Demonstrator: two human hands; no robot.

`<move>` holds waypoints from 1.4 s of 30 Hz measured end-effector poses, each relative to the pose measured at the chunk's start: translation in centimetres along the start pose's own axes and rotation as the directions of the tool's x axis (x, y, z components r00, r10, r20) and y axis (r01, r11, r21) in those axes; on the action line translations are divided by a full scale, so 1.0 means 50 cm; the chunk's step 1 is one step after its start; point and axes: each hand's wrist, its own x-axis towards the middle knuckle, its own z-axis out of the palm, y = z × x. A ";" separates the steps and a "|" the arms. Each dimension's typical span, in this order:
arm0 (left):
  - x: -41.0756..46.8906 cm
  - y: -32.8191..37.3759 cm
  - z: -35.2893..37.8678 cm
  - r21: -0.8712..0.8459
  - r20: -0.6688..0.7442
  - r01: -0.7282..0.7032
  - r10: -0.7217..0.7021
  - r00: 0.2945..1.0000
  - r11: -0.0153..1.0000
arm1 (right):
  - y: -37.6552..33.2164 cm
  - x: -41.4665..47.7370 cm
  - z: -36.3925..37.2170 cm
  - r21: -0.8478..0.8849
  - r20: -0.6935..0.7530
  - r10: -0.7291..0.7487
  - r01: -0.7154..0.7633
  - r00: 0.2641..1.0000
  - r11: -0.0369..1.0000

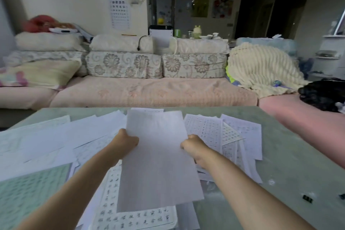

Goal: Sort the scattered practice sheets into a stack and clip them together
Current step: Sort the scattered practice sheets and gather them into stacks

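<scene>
I hold a white practice sheet [158, 158] up over the table with both hands, its blank back toward me. My left hand [126, 141] grips its left edge and my right hand [193, 146] grips its right edge. Under it lie several scattered practice sheets: blank-side-up ones at the left [56, 136], gridded ones with characters at the right [207, 130], and one with brush characters at the bottom [134, 218]. A small black binder clip [307, 200] lies on the table at the right; a second clip [342, 196] shows at the frame's edge.
The pale green glass table [289, 155] holds everything. A green-tinted sheet [28, 192] lies at the lower left. Behind the table runs a pink sofa [149, 91] with flowered cushions, a cream blanket [261, 69] and a black bundle [324, 93] at the right.
</scene>
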 end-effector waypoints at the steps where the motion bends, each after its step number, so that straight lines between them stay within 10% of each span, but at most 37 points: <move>1: 0.001 -0.021 -0.014 0.044 0.000 0.014 -0.014 1.000 0.999 | 0.005 0.002 0.029 -0.043 0.022 0.020 -0.019 1.000 0.999; 13: 0.031 -0.190 -0.033 0.690 -0.048 0.099 -0.091 0.995 0.717 | 0.050 -0.013 0.174 -0.753 -0.062 0.000 -0.047 0.998 0.656; 20: 0.044 -0.180 -0.024 0.699 -0.059 0.091 -0.069 0.996 0.709 | 0.063 0.004 0.140 -0.724 0.056 -0.038 0.066 0.998 0.686; 28: 0.082 -0.076 0.067 0.547 -0.069 -0.228 0.314 0.947 0.806 | 0.060 0.057 -0.012 -0.780 0.001 -0.315 0.198 0.949 0.593; 33: 0.131 -0.022 0.191 0.556 0.130 -0.463 0.477 0.869 0.690 | 0.099 0.109 -0.125 -0.907 0.059 -0.295 0.175 0.954 0.383; 38: 0.191 0.004 0.305 0.554 0.416 -0.605 0.440 0.796 0.571 | 0.144 0.143 -0.204 -0.894 0.112 -0.240 0.203 0.964 0.400; 42: 0.213 0.007 0.359 0.550 0.492 -0.648 0.423 0.761 0.526 | 0.168 0.157 -0.224 -0.933 0.137 -0.439 0.264 0.888 0.243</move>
